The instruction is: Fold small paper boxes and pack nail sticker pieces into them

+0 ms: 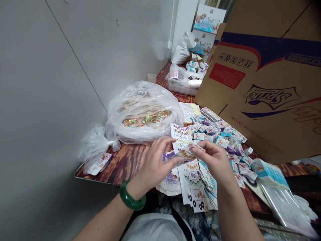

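Observation:
A small printed sticker sheet (186,154), with rows of yellow-brown and dark round designs, is held in front of me. The thumb and fingertips of my right hand (215,159) pinch its right end. My left hand (156,160), with a green bangle on the wrist, holds its left side, the thumb along the lower edge and the fingers curved above. Below lie more sticker sheets (194,184), a fanned stack of purple-and-white cards (170,184) and a stack of blue-and-white cards (208,179). Another colourful sheet (182,135) lies just beyond my hands.
Many small folded boxes (210,130) are heaped at the right. A large cardboard carton (265,83) stands behind them. A clear plastic bag (147,97) of shiny multicoloured pieces sits against the wall. Farther back is a plastic tub (183,85). Clear sleeves (278,197) lie at the right edge.

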Demonstrator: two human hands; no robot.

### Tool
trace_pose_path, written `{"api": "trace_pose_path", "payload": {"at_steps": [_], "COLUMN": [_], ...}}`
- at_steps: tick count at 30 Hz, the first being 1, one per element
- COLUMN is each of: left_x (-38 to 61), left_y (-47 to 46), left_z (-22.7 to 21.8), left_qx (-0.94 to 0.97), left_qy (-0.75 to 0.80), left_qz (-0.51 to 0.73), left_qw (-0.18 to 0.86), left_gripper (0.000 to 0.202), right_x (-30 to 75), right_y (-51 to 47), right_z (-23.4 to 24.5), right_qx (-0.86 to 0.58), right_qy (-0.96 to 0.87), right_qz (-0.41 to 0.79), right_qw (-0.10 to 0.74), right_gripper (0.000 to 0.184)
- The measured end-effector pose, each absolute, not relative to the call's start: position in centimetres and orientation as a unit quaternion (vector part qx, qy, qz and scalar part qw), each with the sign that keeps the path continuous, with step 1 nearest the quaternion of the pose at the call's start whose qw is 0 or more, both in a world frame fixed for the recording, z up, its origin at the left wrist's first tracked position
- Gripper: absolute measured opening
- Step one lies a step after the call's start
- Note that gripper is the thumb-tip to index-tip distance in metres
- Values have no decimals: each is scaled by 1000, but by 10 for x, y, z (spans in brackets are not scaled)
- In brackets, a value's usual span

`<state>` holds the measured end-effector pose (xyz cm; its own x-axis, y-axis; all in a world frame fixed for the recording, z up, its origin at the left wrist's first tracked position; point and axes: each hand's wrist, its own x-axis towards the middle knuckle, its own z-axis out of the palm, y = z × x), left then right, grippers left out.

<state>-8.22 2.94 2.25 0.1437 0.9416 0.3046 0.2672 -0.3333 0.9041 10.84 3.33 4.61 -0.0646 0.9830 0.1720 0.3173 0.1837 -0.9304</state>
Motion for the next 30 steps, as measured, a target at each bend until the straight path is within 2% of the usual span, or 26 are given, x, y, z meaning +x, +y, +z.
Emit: {"api": "trace_pose_path", "payload": {"at_steps": [2,3,5,6,8,10,13,16,18,21,24,30], "left_x": [-88,-90,-92,-93,-93,-95,-100,-106,-110,-112,-108,-97], "left_y": [32,33,34,35,35,36,36,36,37,39,38,35], "left_z": [18,15,7,4,0,0,1,0,-2,-6,-8,-9], "left_qx": [664,642,572,539,496,496,562,612,628,617,522,336], "left_qy": [440,435,439,446,460,461,451,482,495,488,499,444], "left_qz": [400,370,351,361,393,409,431,468,453,386,381,442], "left_qw": [454,512,598,617,623,612,543,418,396,481,578,703], "left_gripper": [23,21,25,25,24,22,19,21,26,15,18,25], "right_x": [108,107,103,100,92,83,73,70,69,65,55,38], "right_y": [40,44,48,49,46,40,33,34,38,41,41,37], "right_z": [42,39,31,27,19,12,5,2,2,3,1,-14], "right_qx": [-532,-547,-581,-584,-544,-478,-446,-484,-507,-494,-463,-484], "right_qy": [-574,-566,-590,-619,-705,-789,-824,-766,-690,-523,-397,-345], "right_qz": [412,394,285,213,104,92,159,231,330,541,665,666], "right_qw": [467,474,483,480,444,376,312,353,397,437,431,451], "right_gripper": [25,25,19,17,26,34,26,15,19,30,30,33]}}
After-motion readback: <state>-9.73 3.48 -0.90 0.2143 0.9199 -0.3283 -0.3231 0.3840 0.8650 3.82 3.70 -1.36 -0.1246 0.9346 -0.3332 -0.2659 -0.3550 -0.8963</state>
